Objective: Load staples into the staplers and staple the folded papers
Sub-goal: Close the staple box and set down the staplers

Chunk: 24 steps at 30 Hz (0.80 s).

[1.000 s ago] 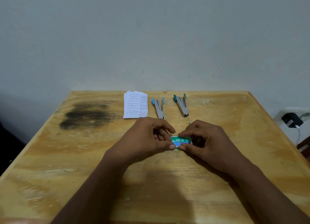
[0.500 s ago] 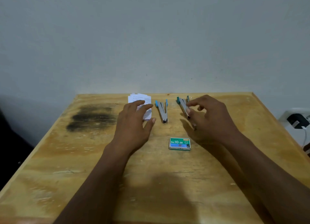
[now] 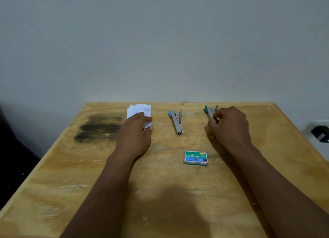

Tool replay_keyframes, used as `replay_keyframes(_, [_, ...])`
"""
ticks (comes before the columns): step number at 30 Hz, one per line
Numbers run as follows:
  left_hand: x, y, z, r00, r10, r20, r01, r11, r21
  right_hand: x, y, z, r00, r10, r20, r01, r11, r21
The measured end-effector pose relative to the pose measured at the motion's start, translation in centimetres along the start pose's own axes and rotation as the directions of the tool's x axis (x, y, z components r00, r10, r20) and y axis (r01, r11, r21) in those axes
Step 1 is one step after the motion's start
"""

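My right hand [image 3: 229, 125] closes on the far-right stapler [image 3: 211, 112] while my left hand [image 3: 136, 132] pinches the folded papers [image 3: 139, 109]; lifting the stapler cleanly clear of the table [image 3: 178, 193] should ease loading from the staple box [image 3: 195, 157]

— Where does everything sit on the tabletop [image 3: 178, 193]?

— The stack of folded papers [image 3: 138, 111] lies at the upper left of the tabletop, with the left hand [image 3: 135, 136] over its near edge. Right of it, in the middle, lies one stapler [image 3: 176, 121].

— And the other stapler [image 3: 211, 112]?

— Further right, partly under the right hand [image 3: 229, 125]. The staple box [image 3: 195, 157] lies lower in the frame, between the two forearms, apart from both staplers.
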<state>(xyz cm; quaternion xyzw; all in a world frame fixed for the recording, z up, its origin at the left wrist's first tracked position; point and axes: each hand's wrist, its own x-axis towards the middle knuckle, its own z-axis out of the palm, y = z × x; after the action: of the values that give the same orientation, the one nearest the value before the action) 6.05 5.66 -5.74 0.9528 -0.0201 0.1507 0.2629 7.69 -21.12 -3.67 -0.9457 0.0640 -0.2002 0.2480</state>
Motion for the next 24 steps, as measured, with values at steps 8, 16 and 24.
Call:
replay_keyframes(8, [0.2,0.2,0.0,1.000,0.020,-0.018,-0.021,0.999,-0.026,-1.7,-6.4,1.4,0.925,-0.246,0.291,0.244,0.969,0.046])
replay_keyframes(16, [1.3,-0.2,0.1,0.998,0.031,-0.047,-0.034,0.998,-0.058,0.1,-8.2,4.7,0.937,-0.232,0.260,0.238,0.971,0.009])
replay_keyframes(24, [1.4,-1.0,0.8,0.996,-0.027,-0.081,0.021,0.997,-0.074,0.3,-8.2,4.2,0.943,-0.240,0.229,0.238,0.971,0.036])
